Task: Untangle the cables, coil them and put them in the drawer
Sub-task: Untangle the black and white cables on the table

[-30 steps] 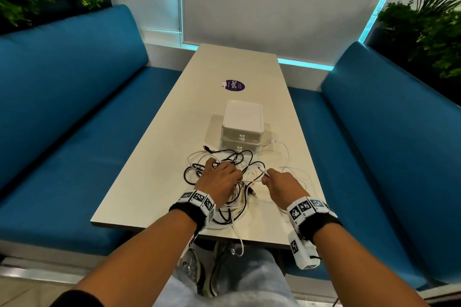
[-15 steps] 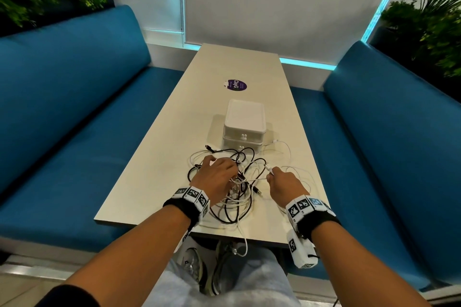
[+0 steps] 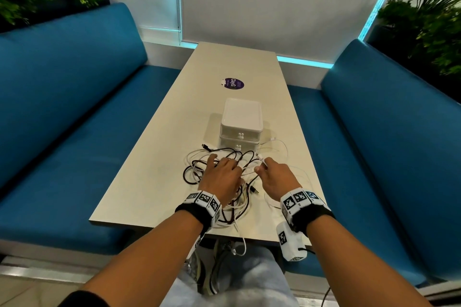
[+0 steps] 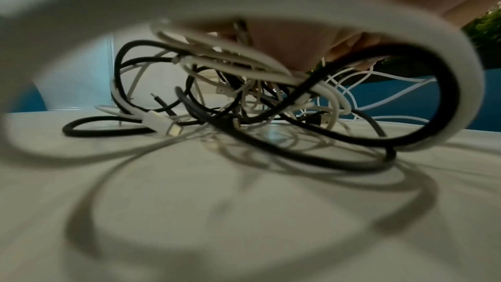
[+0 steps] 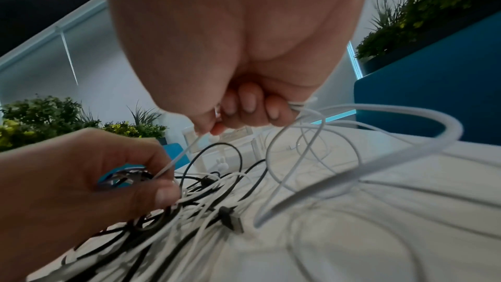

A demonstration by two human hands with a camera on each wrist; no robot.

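A tangle of black and white cables (image 3: 192, 169) lies on the pale table (image 3: 149, 182), in front of a white two-drawer box (image 3: 241, 117) whose drawers are closed. My left hand (image 3: 222, 174) sits on the tangle; in the right wrist view its thumb and fingers (image 5: 160, 196) curl round a bunch of cables (image 5: 189, 211). My right hand (image 3: 262, 167) pinches a thin white cable (image 3: 260, 157) near its plug and holds it just above the pile. Loops of that white cable (image 5: 311, 119) run out of its curled fingers. From the left wrist the pile (image 4: 244, 98) is seen close up.
One white cable end (image 3: 243, 244) hangs over the table's near edge above my knees. A purple sticker (image 3: 232, 83) is on the table behind the box. Blue benches (image 3: 62, 119) flank the table on both sides, with plants (image 3: 429, 27) behind them.
My right hand has carried the white cable's plug end slightly farther from me, toward the box. The left hand has stayed on the tangle, shifting only a little.
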